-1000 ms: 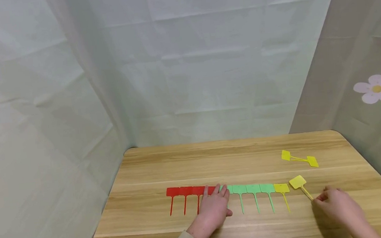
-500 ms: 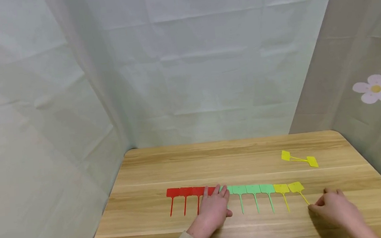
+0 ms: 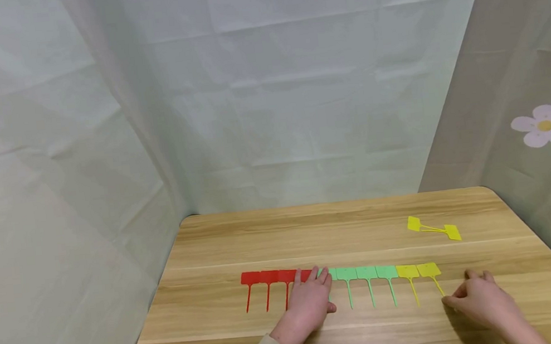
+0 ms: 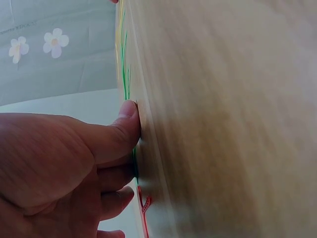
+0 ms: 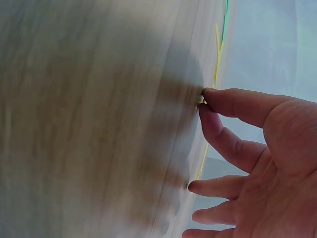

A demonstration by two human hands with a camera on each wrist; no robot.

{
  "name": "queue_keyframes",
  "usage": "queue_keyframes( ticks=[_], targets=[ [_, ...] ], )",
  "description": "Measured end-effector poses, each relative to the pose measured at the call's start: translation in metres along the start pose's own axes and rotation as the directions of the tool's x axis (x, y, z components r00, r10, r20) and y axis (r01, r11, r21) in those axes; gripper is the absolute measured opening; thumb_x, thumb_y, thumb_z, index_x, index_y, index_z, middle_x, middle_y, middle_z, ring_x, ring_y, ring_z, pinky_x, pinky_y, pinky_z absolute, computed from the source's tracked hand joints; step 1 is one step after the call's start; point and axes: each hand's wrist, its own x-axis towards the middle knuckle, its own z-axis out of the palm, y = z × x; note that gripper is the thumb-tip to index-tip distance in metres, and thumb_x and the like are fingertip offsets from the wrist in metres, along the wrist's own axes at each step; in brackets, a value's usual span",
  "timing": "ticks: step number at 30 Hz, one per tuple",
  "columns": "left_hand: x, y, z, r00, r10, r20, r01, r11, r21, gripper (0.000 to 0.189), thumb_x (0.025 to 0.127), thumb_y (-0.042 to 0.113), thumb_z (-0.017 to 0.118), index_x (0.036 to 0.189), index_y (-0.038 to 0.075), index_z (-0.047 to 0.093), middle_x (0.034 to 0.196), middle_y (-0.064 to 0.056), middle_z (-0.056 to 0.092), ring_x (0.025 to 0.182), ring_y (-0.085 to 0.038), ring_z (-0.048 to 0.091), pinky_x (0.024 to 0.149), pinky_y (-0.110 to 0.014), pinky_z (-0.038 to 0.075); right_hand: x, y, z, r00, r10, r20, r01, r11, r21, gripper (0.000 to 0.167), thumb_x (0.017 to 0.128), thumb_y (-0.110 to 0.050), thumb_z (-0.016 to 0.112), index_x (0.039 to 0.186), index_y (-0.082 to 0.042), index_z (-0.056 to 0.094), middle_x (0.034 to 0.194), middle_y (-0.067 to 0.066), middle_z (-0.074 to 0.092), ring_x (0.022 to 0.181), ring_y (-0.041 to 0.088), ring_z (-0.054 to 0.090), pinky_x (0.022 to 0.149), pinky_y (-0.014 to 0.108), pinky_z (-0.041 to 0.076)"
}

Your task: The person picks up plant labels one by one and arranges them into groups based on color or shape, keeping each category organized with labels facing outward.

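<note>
A row of flat cable-tie tags lies on the table, heads side by side and thin tails toward me: red tags point(image 3: 268, 277), then green tags point(image 3: 366, 273), then a yellow tag point(image 3: 407, 272). My left hand point(image 3: 309, 304) rests with fingers spread over the spot where red meets green, hiding parts of those tags. At the right end sits another yellow tag point(image 3: 428, 270), its head against the first yellow one and its tail slanting. My right hand point(image 3: 485, 300) pinches that tail's tip between thumb and index finger point(image 5: 218, 124); its other fingers are apart.
Two more yellow tags point(image 3: 452, 232) lie farther back on the right, tails toward each other. The wooden table point(image 3: 272, 234) has pale cloth hanging behind it and at its sides; flowers point(image 3: 545, 125) are printed on the right cloth.
My right hand has drawn the second yellow tag left and slightly toward me. Its head has turned straighter and now adjoins the row. The left hand has stayed put.
</note>
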Motion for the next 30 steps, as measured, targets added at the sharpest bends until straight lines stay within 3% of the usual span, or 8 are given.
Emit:
queue_keyframes(
  ticks=[11, 20, 30],
  targets=[
    [0.0008, 0.0004, 0.0009, 1.000, 0.000, 0.002, 0.000, 1.000, 0.002, 0.075, 0.094, 0.050, 0.077, 0.158, 0.017, 0.056, 0.167, 0.004, 0.046, 0.157, -0.019, 0.036, 0.127, -0.055, 0.029, 0.0000, -0.0062, 0.0008, 1.000, -0.014, 0.006, 0.014, 1.000, -0.010, 0.026, 0.089, -0.041, 0.083, 0.086, -0.015, 0.083, 0.147, 0.055, 0.032, 0.136, 0.080, 0.019, 0.098, 0.085, 0.039],
    [-0.0007, 0.0002, 0.0009, 1.000, 0.003, -0.010, -0.003, 1.000, 0.004, 0.075, 0.093, 0.050, 0.077, 0.157, 0.017, 0.057, 0.166, 0.004, 0.047, 0.157, -0.019, 0.037, 0.126, -0.055, 0.030, 0.0006, -0.0075, 0.0025, 0.999, 0.018, 0.038, -0.018, 1.000, 0.010, 0.030, 0.089, -0.044, 0.084, 0.085, -0.014, 0.082, 0.149, 0.055, 0.030, 0.138, 0.077, 0.018, 0.101, 0.085, 0.036],
    [-0.0004, -0.0006, 0.0013, 1.000, 0.006, -0.013, -0.006, 1.000, 0.005, 0.076, 0.093, 0.049, 0.078, 0.158, 0.016, 0.057, 0.166, 0.004, 0.047, 0.156, -0.020, 0.038, 0.126, -0.056, 0.031, 0.0022, -0.0066, 0.0047, 1.000, -0.019, 0.005, 0.019, 1.000, 0.011, 0.027, 0.088, -0.043, 0.085, 0.082, -0.017, 0.080, 0.149, 0.054, 0.032, 0.137, 0.079, 0.017, 0.097, 0.090, 0.031]
  ],
)
